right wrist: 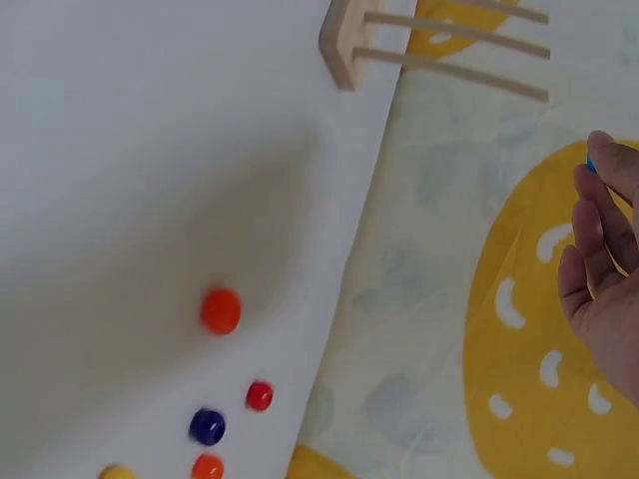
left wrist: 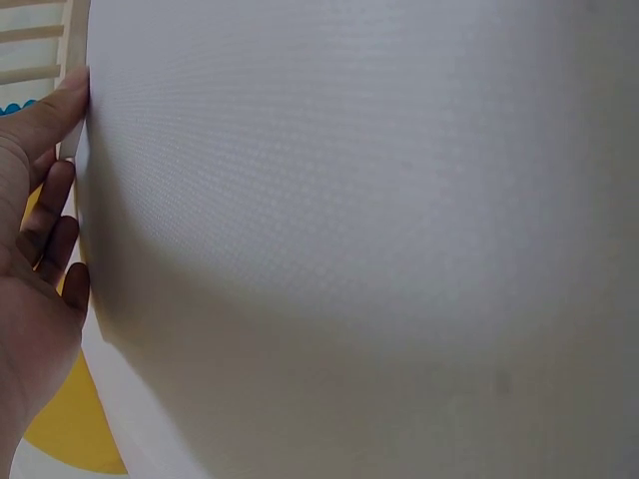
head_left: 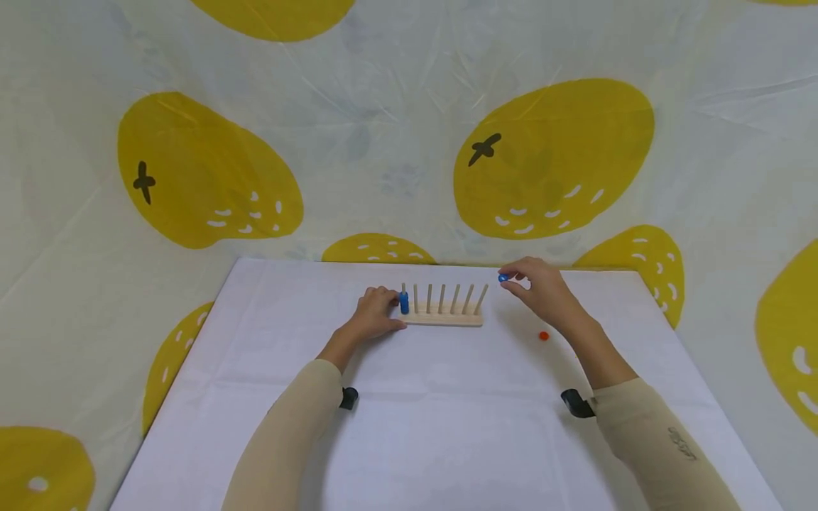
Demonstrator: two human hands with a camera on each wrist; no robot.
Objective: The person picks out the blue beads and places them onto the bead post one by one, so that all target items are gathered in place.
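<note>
A wooden peg rack (head_left: pixel 444 321) with a row of several upright pegs stands toward the back of the table. Blue beads (head_left: pixel 404 303) are stacked on its leftmost peg, and the other pegs are bare. My left hand (head_left: pixel 373 314) grips the rack's left end, the thumb on the front edge and the fingers behind. In the left wrist view that thumb (left wrist: pixel 62 110) lies along the base. Off to the right and above the table, my right hand (head_left: pixel 540 289) pinches a blue bead (head_left: pixel 503 277) between thumb and fingertips. An orange bead (head_left: pixel 544 336) lies below that hand.
More loose beads lie on the white-covered table (head_left: pixel 447 426) in the right wrist view: a red bead (right wrist: pixel 260 395), a dark blue bead (right wrist: pixel 208 427) and a yellow bead (right wrist: pixel 118 472). A fruit-patterned cloth (head_left: pixel 383 156) hangs behind the table's back edge.
</note>
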